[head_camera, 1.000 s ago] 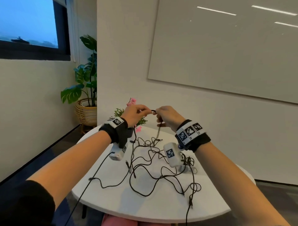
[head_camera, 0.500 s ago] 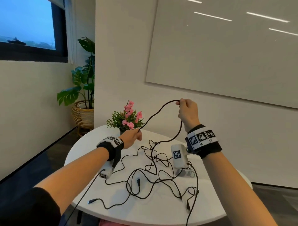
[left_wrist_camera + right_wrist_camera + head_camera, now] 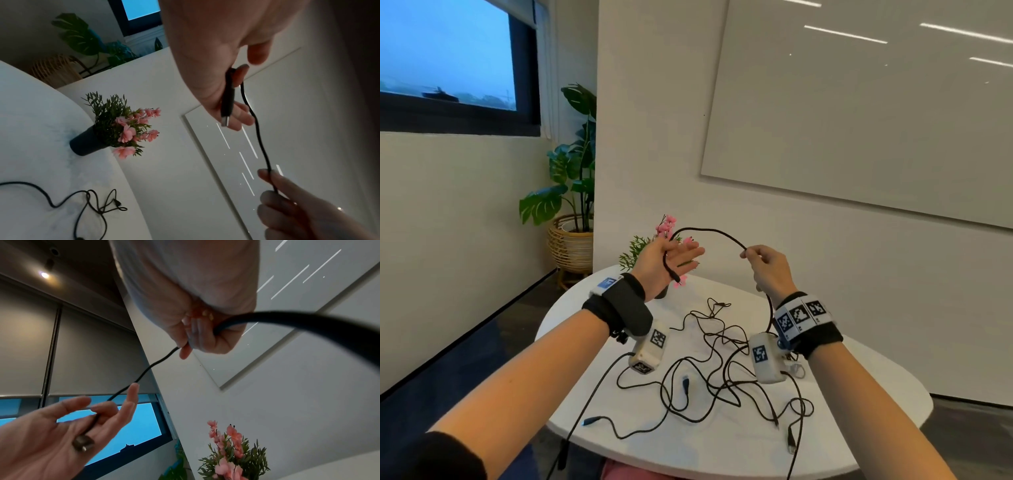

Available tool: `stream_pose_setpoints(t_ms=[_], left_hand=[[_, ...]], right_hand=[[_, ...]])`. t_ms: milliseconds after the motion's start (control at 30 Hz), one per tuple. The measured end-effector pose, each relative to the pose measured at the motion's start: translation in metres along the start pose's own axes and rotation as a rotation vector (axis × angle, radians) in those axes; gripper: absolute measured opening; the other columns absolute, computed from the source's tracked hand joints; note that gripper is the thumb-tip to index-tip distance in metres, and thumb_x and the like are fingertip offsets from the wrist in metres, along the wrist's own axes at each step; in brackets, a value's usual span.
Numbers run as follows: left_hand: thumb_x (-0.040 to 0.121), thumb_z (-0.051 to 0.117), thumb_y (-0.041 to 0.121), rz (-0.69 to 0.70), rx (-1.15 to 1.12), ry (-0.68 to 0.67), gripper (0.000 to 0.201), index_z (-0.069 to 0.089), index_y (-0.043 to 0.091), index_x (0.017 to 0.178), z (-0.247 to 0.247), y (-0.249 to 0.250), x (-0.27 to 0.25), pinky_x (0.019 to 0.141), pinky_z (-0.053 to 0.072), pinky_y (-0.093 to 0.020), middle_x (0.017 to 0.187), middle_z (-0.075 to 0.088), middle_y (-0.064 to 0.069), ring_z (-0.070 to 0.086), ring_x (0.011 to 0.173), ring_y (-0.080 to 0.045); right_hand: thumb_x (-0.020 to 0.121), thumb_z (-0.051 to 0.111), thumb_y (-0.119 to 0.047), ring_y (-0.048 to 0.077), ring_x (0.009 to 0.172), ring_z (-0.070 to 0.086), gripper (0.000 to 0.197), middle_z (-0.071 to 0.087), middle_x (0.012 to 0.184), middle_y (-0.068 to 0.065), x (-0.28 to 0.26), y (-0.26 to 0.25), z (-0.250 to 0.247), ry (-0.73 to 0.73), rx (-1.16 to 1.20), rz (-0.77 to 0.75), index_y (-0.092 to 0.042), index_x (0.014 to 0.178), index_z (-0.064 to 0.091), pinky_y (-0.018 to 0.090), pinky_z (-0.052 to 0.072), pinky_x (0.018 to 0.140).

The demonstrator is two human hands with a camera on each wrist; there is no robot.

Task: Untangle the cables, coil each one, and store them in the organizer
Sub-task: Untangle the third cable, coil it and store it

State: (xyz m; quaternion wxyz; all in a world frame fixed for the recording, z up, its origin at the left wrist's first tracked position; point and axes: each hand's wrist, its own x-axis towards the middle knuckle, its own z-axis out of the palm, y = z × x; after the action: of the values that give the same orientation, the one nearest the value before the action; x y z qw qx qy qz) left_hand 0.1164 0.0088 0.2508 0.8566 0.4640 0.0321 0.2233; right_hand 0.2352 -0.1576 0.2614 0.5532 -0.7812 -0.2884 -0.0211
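Left hand (image 3: 666,262) raised palm-up above the table (image 3: 859,404), fingers mostly straight; its thumb pins the black cable (image 3: 709,231) near the plug end (image 3: 675,277) against the palm. Right hand (image 3: 768,267) pinches the same cable further along in a narrow grip. The cable arcs between both hands, then drops into the tangled cables (image 3: 722,373) on the table. Potted pink flowers (image 3: 125,128) stand beyond

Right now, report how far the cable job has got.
Done: nothing coiled or stored; no organizer is in view. In hand: one black cable, its plug end held by the left hand, the right hand pinching it further along. Left: the tangle on the table.
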Motion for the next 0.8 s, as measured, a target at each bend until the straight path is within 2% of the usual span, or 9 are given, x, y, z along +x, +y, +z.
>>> stream_pose_setpoints(t_ms=[167,267,367,433,500,567,667,733,800], left_hand=[[0.099,0.035,0.016,0.107,-0.186,0.018,0.037,0.048,0.013,0.064,0.006,0.014,-0.005,0.093,0.050,-0.041,0.122,0.054,-0.019,0.056,0.114,-0.032],[0.097,0.038,0.022,0.104,-0.225,-0.011,0.046,0.053,0.018,0.055,0.011,0.023,-0.009,0.101,0.037,-0.045,0.128,0.056,-0.015,0.053,0.120,-0.034],[0.098,0.034,0.033,0.077,-0.207,-0.078,0.028,0.051,0.018,0.080,0.015,0.023,-0.005,0.104,0.030,-0.054,0.119,0.063,-0.005,0.058,0.116,-0.032],[0.097,0.034,0.032,0.085,-0.261,-0.046,0.017,0.040,0.016,0.101,0.020,0.021,-0.006,0.097,0.041,-0.054,0.092,0.059,0.000,0.068,0.090,-0.022],[0.099,0.031,0.030,0.115,-0.275,0.063,0.014,0.038,0.019,0.095,0.026,0.026,-0.010,0.060,0.053,-0.028,0.071,0.041,0.003,0.046,0.051,-0.008],[0.101,0.025,0.031,0.170,-0.070,0.189,0.015,0.036,0.023,0.095,0.030,0.034,-0.015,0.037,0.028,-0.016,0.068,0.034,0.005,0.025,0.042,-0.005],[0.102,0.021,0.028,0.241,0.463,0.261,0.023,0.042,0.018,0.104,0.023,0.037,-0.010,0.036,0.023,-0.015,0.071,0.039,0.004,0.030,0.040,-0.003],[0.101,0.022,0.029,0.222,0.841,0.176,0.035,0.052,0.012,0.108,0.017,0.030,-0.011,0.049,0.036,-0.021,0.076,0.049,0.005,0.043,0.054,-0.006],[0.101,0.022,0.030,0.189,1.202,0.039,0.041,0.055,0.010,0.115,0.012,0.020,-0.014,0.075,0.047,-0.034,0.095,0.060,0.001,0.059,0.083,-0.016]], right_hand=[[0.095,0.049,-0.020,0.012,0.049,0.033,0.020,0.038,0.063,0.003,-0.009,-0.005,0.001,-0.134,0.047,-0.011,-0.013,0.087,0.067,0.022,0.031,0.042],[0.095,0.051,-0.025,0.012,0.052,0.036,0.021,0.042,0.069,0.004,-0.022,-0.003,0.005,-0.385,-0.024,-0.037,-0.016,0.096,0.070,0.021,0.031,0.042],[0.094,0.053,-0.030,0.008,0.048,0.035,0.022,0.043,0.064,0.001,-0.038,-0.001,0.017,-0.573,-0.077,-0.050,-0.022,0.105,0.070,0.018,0.029,0.041],[0.093,0.053,-0.036,0.007,0.045,0.031,0.024,0.042,0.061,0.000,-0.045,0.001,0.024,-0.644,-0.109,-0.053,-0.026,0.107,0.070,0.017,0.028,0.040],[0.092,0.051,-0.044,0.008,0.043,0.029,0.030,0.041,0.057,-0.002,-0.051,0.000,0.025,-0.691,-0.163,-0.050,-0.026,0.104,0.071,0.017,0.027,0.041],[0.092,0.049,-0.047,0.005,0.039,0.029,0.038,0.038,0.049,-0.008,-0.057,-0.006,0.020,-0.704,-0.213,-0.063,-0.019,0.096,0.074,0.018,0.030,0.048],[0.093,0.053,-0.038,0.004,0.039,0.030,0.036,0.033,0.043,-0.009,-0.053,-0.018,0.007,-0.604,-0.195,-0.094,-0.012,0.076,0.072,0.016,0.033,0.054],[0.091,0.058,-0.034,0.012,0.047,0.031,0.032,0.036,0.049,0.000,-0.046,-0.026,-0.003,-0.511,-0.108,-0.130,-0.015,0.067,0.068,0.010,0.033,0.047],[0.090,0.060,-0.032,0.017,0.055,0.039,0.031,0.047,0.058,0.009,-0.039,-0.034,-0.009,-0.454,-0.092,-0.192,-0.018,0.063,0.067,0.007,0.036,0.049]])
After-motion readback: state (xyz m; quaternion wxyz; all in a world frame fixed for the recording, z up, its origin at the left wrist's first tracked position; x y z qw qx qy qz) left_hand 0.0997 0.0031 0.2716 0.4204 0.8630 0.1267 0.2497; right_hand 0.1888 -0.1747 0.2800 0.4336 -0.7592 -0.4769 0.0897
